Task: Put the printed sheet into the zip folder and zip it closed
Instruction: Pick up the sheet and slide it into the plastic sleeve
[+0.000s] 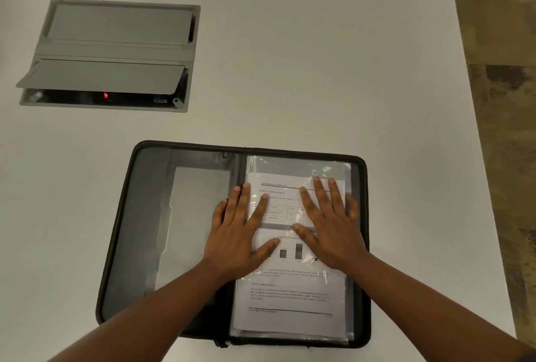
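Zip folder (150,231) is lying open flat on the white table (319,71), lower centre of frame. Printed sheet (290,297) is sitting in the clear sleeve on its right half. Left hand (237,234) and right hand (330,228) are being pressed palm-down on the sheet, fingers spread wide, nothing gripped. Grey cable box (116,51) with flaps ajar is being seen upper left.

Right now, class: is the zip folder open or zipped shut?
Open. The zip folder lies spread flat in two halves on the table, with the printed sheet showing on its right half under both flat hands.
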A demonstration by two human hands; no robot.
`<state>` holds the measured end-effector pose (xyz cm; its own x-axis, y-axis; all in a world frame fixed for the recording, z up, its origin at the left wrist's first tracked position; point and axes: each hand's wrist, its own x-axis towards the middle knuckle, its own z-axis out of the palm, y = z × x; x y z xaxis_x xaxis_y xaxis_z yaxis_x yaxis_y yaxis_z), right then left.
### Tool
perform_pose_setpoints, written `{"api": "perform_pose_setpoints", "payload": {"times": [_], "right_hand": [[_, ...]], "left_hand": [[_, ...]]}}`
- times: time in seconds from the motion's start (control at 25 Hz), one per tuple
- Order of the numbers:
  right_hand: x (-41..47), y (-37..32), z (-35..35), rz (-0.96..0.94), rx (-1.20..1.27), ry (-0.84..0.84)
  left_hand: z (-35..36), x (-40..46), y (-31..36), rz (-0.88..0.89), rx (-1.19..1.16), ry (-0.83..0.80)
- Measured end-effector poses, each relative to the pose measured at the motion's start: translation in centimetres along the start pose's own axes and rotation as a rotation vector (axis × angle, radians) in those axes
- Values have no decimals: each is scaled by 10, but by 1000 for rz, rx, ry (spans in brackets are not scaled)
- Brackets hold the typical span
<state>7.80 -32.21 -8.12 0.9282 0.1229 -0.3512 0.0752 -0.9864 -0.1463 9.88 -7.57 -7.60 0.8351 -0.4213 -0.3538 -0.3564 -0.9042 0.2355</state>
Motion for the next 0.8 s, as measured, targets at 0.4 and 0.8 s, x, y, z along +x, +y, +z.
{"api": "perform_pose_setpoints", "payload": {"times": [0.4,0.8], "right_hand": [[-57,-39,1,29,69,33],[-109,-33,33,35,17,-44]], "left_hand": [[-2,-15,15,-111,-24,-14],[50,-119,41,-2,-70,-41]]}}
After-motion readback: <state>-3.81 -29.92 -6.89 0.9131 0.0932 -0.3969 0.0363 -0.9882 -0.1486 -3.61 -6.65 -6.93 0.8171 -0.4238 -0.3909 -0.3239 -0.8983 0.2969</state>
